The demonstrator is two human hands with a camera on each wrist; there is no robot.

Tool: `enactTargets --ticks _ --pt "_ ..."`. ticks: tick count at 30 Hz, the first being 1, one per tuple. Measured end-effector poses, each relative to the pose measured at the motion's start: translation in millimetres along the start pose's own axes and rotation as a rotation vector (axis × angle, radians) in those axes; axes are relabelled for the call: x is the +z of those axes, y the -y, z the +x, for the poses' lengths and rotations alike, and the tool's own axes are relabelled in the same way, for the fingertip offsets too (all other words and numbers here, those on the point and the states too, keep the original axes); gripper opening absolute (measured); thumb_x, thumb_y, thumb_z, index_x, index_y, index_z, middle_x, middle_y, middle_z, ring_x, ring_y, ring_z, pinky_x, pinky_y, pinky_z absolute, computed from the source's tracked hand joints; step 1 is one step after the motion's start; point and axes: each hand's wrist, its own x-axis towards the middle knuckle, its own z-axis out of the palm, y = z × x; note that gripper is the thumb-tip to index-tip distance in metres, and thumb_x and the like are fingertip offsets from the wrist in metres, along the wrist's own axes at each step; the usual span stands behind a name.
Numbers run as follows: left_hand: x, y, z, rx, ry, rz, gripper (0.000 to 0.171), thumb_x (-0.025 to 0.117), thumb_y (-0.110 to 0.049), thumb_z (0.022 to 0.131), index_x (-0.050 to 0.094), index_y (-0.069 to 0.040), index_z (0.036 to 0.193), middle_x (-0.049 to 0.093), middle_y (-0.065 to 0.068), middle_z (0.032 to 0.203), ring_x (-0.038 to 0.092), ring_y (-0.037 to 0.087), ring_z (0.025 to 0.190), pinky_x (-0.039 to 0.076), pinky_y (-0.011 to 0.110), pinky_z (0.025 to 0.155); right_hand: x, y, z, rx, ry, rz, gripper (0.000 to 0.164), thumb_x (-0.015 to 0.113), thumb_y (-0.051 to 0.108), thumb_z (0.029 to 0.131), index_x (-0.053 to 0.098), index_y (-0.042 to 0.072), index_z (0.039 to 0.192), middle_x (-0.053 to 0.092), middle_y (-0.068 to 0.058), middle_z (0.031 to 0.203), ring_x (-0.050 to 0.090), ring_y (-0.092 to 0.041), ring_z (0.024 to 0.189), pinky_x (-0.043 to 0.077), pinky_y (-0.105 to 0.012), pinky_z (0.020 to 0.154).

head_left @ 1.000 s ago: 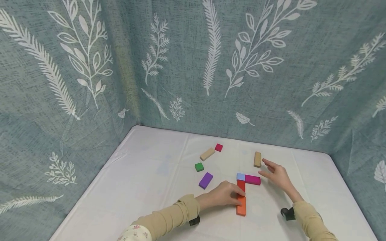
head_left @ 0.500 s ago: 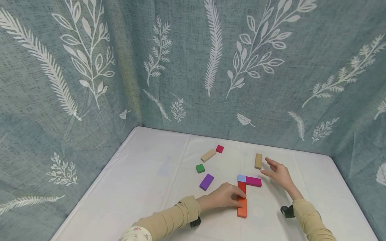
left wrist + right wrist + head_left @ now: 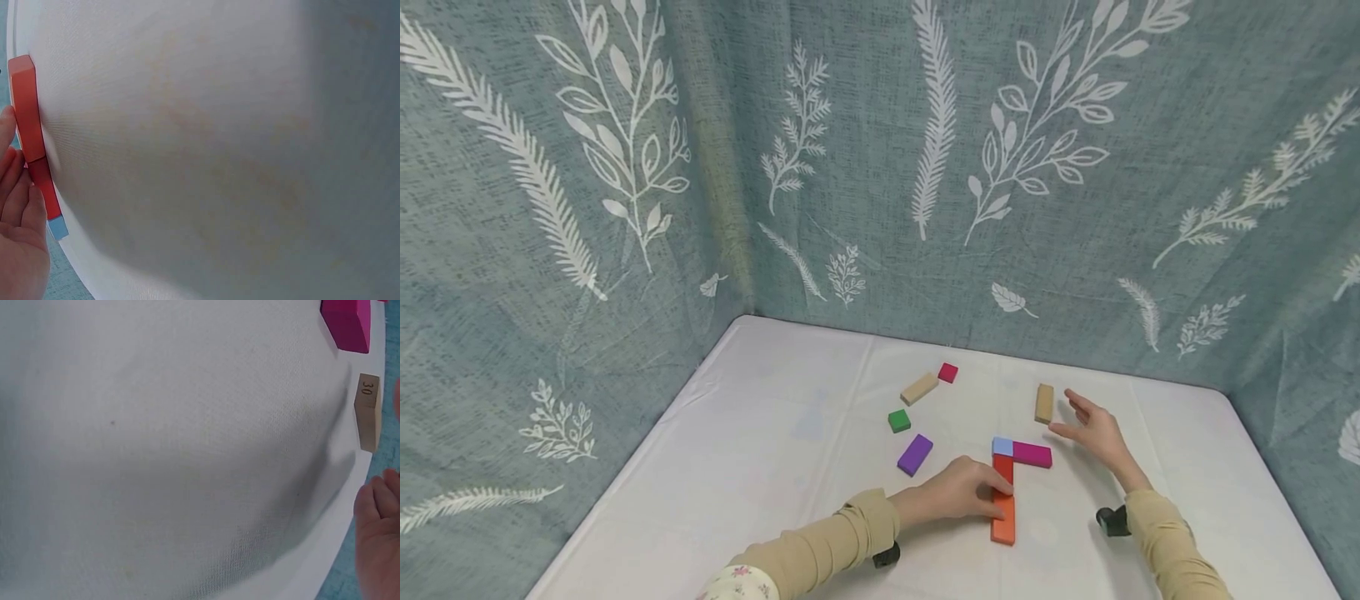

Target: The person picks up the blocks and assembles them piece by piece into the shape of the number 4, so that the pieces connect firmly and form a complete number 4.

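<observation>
In the head view, a light blue block, a red block and an orange block form a line on the white table. A magenta block extends rightward from the blue one. My left hand lies over the red and orange blocks, touching them with thumb and fingers apart. The left wrist view has the fingers beside the red block and the thumb at the orange one. My right hand holds nothing, its thumb and fingers spread just right of a plain wooden block.
Left of the line lie a purple block and a green block. Farther back are another wooden block and a small crimson block. A leaf-patterned teal curtain borders the table.
The right hand has shifted slightly away from the wooden block to the right. The left hand stays on the red and orange blocks. The whole head view has moved a little.
</observation>
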Motion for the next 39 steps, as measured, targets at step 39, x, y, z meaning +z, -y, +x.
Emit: enactTargets --ticks 39 --pt "1.0 2.8 0.8 0.017 0.001 0.003 0.034 0.072 -0.023 0.084 0.069 -0.013 0.116 0.070 -0.008 0.112 0.060 -0.004 0.101 0.043 0.007 0.089 1.9 0.5 25.9 -0.038 0.141 -0.135 0.086 0.074 0.014 0.081 0.021 -0.015 0.143 0.023 -0.037 0.147 0.025 -0.050 0.135 0.030 -0.055 0.109"
